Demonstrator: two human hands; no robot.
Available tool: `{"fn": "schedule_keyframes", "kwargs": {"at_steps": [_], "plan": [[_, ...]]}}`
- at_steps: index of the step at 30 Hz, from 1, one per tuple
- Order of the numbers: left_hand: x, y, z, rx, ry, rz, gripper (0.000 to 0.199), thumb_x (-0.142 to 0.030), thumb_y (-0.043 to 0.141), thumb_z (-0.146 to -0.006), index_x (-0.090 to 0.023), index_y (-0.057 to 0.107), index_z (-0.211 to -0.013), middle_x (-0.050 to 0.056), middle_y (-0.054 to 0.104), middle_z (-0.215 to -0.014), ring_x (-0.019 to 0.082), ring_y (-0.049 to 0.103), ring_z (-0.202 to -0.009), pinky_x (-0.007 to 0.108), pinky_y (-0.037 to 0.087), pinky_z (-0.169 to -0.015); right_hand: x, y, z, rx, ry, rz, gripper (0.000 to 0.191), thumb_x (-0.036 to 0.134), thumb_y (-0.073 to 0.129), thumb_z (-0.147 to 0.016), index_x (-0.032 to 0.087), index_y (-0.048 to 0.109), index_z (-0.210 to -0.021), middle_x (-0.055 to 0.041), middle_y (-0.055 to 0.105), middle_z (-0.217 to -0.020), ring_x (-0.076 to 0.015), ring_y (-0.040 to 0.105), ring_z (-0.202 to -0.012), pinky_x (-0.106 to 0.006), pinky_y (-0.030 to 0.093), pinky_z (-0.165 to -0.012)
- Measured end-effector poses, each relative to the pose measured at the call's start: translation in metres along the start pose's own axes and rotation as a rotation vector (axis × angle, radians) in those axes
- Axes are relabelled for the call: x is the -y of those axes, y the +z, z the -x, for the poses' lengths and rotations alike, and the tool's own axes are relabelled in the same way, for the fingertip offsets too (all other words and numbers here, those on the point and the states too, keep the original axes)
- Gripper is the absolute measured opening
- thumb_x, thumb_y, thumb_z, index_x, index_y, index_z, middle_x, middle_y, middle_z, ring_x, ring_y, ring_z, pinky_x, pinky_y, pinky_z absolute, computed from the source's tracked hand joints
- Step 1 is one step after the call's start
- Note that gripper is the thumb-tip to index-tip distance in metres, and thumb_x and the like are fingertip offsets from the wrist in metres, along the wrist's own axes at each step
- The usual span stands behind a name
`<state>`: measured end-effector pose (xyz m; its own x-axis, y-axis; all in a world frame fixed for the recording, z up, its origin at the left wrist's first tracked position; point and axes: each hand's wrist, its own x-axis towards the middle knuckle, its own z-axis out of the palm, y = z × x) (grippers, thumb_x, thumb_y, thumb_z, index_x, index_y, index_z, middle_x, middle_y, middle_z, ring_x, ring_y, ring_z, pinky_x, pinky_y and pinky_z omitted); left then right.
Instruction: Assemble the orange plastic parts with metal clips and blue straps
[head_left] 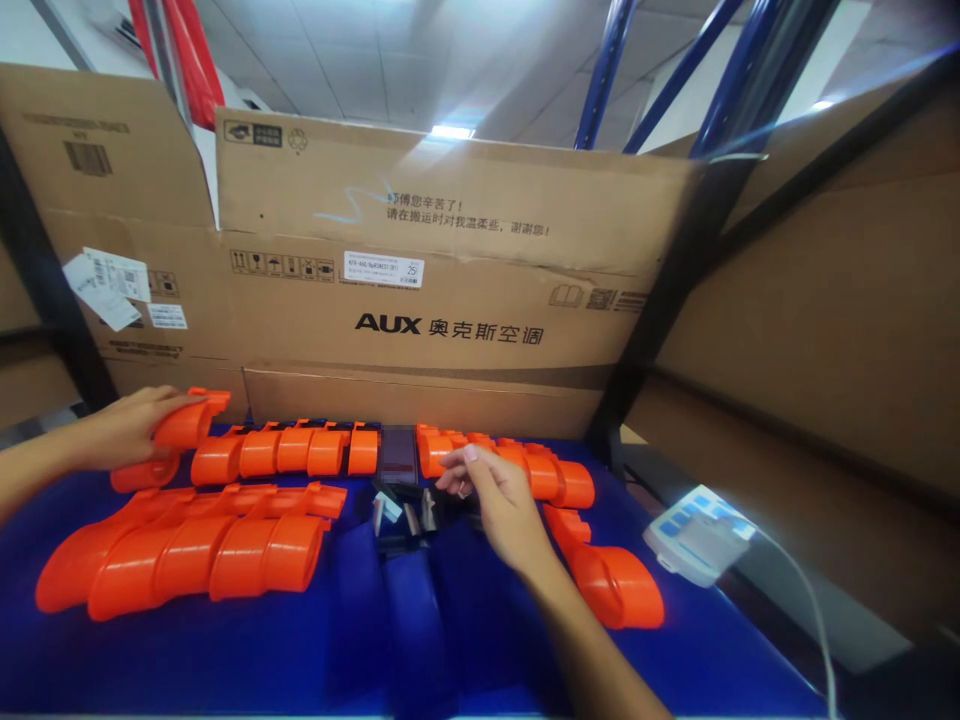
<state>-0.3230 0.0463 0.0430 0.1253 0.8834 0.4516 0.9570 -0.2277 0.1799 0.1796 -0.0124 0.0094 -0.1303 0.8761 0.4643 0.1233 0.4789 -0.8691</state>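
At the far left of the table, my left hand (139,430) is closed around an orange curled plastic piece (184,425), raised above another orange curl (146,472). My right hand (499,500) is over the middle, its fingers loosely bent and apart, with nothing visible between them. Just below and left of its fingertips lies a small heap of dark clip-like parts (405,515), some with shiny faces. Behind that hand runs a row of orange curled pieces (574,485), partly covered by the fingers. Another row of orange curls (289,452) stands left of centre, with dark parts along its top.
A larger group of orange curls (195,560) lies at front left, and a few (619,585) at right. A dark flat phone-like object (398,455) stands between the back rows. A white device (701,535) with a cable sits at right. Cardboard (450,290) walls the back.
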Motion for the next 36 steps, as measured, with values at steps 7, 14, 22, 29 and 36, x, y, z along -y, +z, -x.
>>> {"fn": "schedule_keyframes", "kwargs": {"at_steps": [7,14,22,29,36], "plan": [[-0.068,-0.026,-0.007,-0.082,0.406,-0.087,0.061,-0.048,0.056,-0.089,-0.024,0.049,-0.145,0.003,0.049,-0.126,0.025,0.049,-0.118,0.049,0.039,-0.107,-0.003,0.002,-0.002,0.012,0.011,0.017,0.044,0.059,0.053,-0.097,0.018,0.071,-0.094,-0.0059,0.073,-0.078,-0.0179,0.063,-0.069,-0.03,0.049,-0.065],[-0.23,0.011,0.055,0.061,0.832,0.219,0.087,-0.016,0.071,-0.074,-0.029,0.04,-0.155,0.013,0.051,-0.137,0.034,0.049,-0.124,0.054,0.044,-0.106,-0.005,0.006,-0.006,0.085,0.09,-0.015,0.05,0.061,0.05,-0.097,0.017,0.069,-0.083,-0.003,0.067,-0.067,-0.0127,0.052,-0.057,-0.025,0.042,-0.056],[-0.263,0.045,0.071,0.067,0.937,0.351,0.093,-0.02,0.077,-0.074,-0.032,0.036,-0.157,0.015,0.055,-0.133,0.038,0.05,-0.122,0.06,0.043,-0.105,-0.006,0.002,-0.008,0.012,0.215,-0.102,0.039,0.057,0.065,-0.087,0.021,0.058,-0.074,0.006,0.052,-0.048,-0.0082,0.037,-0.041,-0.02,0.028,-0.042],[-0.272,0.068,0.073,0.109,0.393,1.102,0.09,-0.05,0.074,-0.084,-0.035,0.028,-0.16,0.011,0.028,-0.165,0.038,0.034,-0.146,0.053,0.036,-0.116,-0.013,0.008,-0.009,-0.138,0.22,-0.077,0.038,0.055,0.064,-0.087,0.021,0.056,-0.073,0.0038,0.058,-0.049,-0.0085,0.044,-0.04,-0.018,0.032,-0.039],[-0.316,0.085,0.052,0.363,-0.297,1.843,0.036,-0.042,0.071,-0.086,-0.015,0.072,-0.108,0.014,0.075,-0.112,0.027,0.071,-0.103,0.03,0.054,-0.084,-0.016,0.012,-0.01,-0.059,0.137,-0.02,0.041,0.057,0.059,-0.093,0.021,0.056,-0.074,0.0026,0.061,-0.057,-0.0106,0.049,-0.046,-0.022,0.039,-0.046]]}}
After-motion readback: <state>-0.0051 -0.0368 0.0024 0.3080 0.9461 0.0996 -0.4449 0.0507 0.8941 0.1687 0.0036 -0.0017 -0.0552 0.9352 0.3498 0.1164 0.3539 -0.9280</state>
